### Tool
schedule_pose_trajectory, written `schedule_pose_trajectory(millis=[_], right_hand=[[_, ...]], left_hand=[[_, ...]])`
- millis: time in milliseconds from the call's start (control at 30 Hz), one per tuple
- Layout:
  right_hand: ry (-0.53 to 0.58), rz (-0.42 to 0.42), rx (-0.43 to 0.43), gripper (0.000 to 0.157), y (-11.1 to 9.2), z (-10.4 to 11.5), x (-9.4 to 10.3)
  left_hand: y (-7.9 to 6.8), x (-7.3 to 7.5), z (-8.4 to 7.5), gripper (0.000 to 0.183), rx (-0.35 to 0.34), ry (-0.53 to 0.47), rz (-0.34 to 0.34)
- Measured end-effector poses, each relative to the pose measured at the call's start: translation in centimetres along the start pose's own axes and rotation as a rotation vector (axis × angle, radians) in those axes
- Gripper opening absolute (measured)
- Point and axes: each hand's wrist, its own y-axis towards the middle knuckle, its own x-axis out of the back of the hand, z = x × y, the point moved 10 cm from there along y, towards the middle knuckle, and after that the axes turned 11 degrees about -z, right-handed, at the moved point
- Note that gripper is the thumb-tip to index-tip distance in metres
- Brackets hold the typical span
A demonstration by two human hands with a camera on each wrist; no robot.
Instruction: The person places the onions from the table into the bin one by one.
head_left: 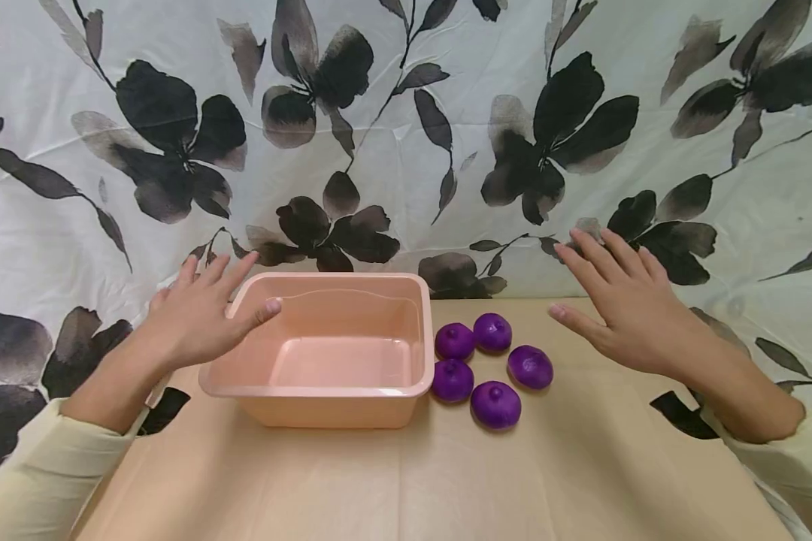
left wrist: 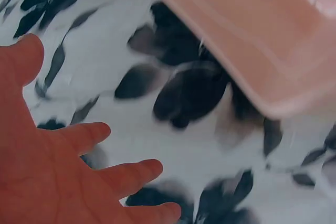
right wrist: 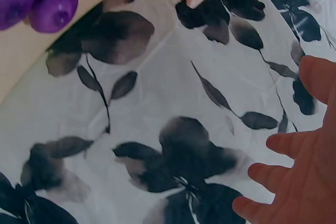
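Note:
A pink plastic basin (head_left: pixel 338 409) stands on the table, left of centre in the head view. Several round purple vegetables, onion-like with a small nub on top, lie close together against its right side; one purple onion (head_left: pixel 495 406) is nearest the front. My left hand (head_left: pixel 203 315) hovers at the basin's left rim, fingers spread, holding nothing. To the right of the onions, my right hand (head_left: pixel 622 308) is held up with fingers extended and nothing in it. Both wrist views show bare palms, with the basin (left wrist: pixel 247 51) and some onions (right wrist: pixel 55 11) apart from the fingers.
The tabletop (head_left: pixel 392 488) has a plain tan cover. Behind it hangs a white cloth (head_left: pixel 419 195) printed with dark flowers, right at the table's back edge. A black strap piece (head_left: pixel 683 415) shows at the right wrist.

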Motion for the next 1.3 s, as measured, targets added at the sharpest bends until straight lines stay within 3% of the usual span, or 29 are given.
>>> schedule_pose_trajectory(millis=[200, 533, 900, 1300], right_hand=[[0.003, 0.011, 0.015, 0.090, 0.1, 0.8, -1.2], [0.025, 0.053, 0.001, 0.095, -1.2, 0.7, -4.3], [0.023, 0.011, 0.015, 0.092, -3.2, 0.7, -6.5], [0.067, 0.056, -0.050, 0.089, -4.2, 0.9, -7.9]], left_hand=[[-0.1, -1.9, -0.5, 0.097, 0.019, -0.022, 0.017], [-0.1, -4.3, 0.6, 0.098, 0.052, -0.037, 0.010], [0.6, -5.1, 1.1, 0.101, 0.054, -0.030, 0.003], [0.4, -5.6, 1.5, 0.101, 0.061, -0.035, -0.001]])
